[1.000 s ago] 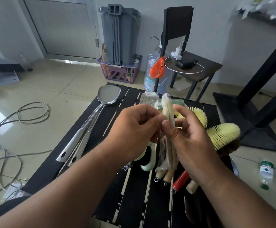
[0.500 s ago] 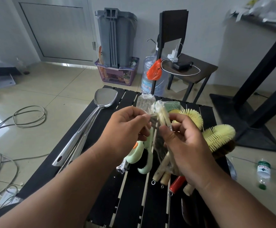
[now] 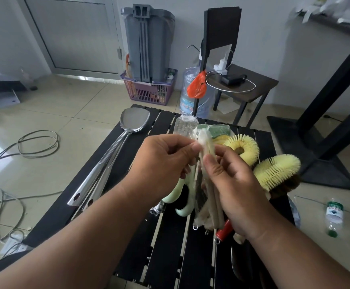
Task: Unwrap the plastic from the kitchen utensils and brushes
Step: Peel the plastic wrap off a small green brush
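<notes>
Pinching the top of a plastic-wrapped bundle of slim cream-handled brushes (image 3: 208, 197), both hands meet above the middle of the black slatted table (image 3: 165, 247). The left hand (image 3: 161, 163) has thumb and forefinger closed on the clear plastic at the bundle's upper tip, its other fingers curled under. The right hand (image 3: 232, 184) clamps the bundle just below that, thumb across the front and fingers wrapped behind, so the handles hang down toward 6 o'clock with their small metal loops just over the slats.

Under the left hand lies a pale green brush (image 3: 182, 207) with dark bristles. At about 2 o'clock from the hands lie two yellow round brushes (image 3: 274, 172), and at 12 o'clock a wrapped green sponge (image 3: 220, 130) beside another clear-wrapped packet (image 3: 185, 125) (its contents too blurred to tell). A steel spatula (image 3: 132, 124) stretches along the table's edge at 10 o'clock, bare of wrapping, and it seems to lie on a second steel handle. A red handle (image 3: 224, 230) pokes out below the right wrist.

On the floor at 3 o'clock lies a small bottle (image 3: 334, 215); cables (image 3: 24, 147) loop at 9 o'clock.
</notes>
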